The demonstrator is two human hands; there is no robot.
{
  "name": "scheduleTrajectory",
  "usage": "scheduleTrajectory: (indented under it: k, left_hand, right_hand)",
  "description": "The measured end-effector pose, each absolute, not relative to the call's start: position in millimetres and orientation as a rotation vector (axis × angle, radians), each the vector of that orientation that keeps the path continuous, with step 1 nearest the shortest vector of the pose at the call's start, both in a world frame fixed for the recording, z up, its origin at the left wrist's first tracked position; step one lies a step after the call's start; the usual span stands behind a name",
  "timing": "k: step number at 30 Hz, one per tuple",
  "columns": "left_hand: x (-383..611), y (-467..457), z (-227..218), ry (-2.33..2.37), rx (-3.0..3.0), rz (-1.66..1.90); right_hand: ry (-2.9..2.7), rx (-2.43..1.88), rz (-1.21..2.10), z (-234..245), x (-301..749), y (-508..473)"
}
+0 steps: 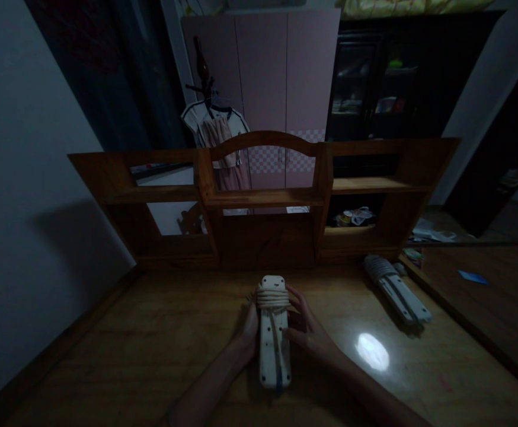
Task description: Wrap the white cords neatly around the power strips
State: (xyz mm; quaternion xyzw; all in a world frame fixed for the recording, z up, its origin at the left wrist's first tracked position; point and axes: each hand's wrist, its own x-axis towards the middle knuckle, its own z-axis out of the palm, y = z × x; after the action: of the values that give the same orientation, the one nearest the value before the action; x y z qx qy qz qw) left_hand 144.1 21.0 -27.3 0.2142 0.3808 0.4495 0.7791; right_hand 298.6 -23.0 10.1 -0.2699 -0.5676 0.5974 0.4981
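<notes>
A white power strip (274,356), its own cord (273,298) wound several times round the far end, is held upside down above the wooden desk. Small dark screw holes dot the face turned up to me. A length of cord runs down its middle to a blue bit at the near end. My left hand (250,326) grips the strip's left edge, its fingers mostly hidden beneath. On the right edge, my right hand (303,326) has its thumb and fingers against the strip and cord.
A second power strip (401,296) with wound cord lies on the right of the desk (174,356). A wooden shelf unit (263,237) stands along the back. At the left is a wall (28,237); a lower brown surface (472,296) lies beyond the desk's right edge.
</notes>
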Motion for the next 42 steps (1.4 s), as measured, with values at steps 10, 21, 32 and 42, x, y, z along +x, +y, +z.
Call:
scheduleTrajectory:
  k: [10,21,32,42]
  left_hand:
    - [145,21,-23,0.778,0.491,0.923]
    - [142,24,-37,0.814,0.479,1.007]
    - [145,22,-30,0.789,0.492,1.021]
    - [144,20,-23,0.795,0.486,0.981]
  right_hand:
    - [-1.343,-0.662,1.474,9,299,-21]
    - [-1.330,-0.683,1.472,6,299,-20]
    - [-1.365,-0.692,1.425,4,297,-20]
    - [-1.355,-0.701,1.436,8,296,-21]
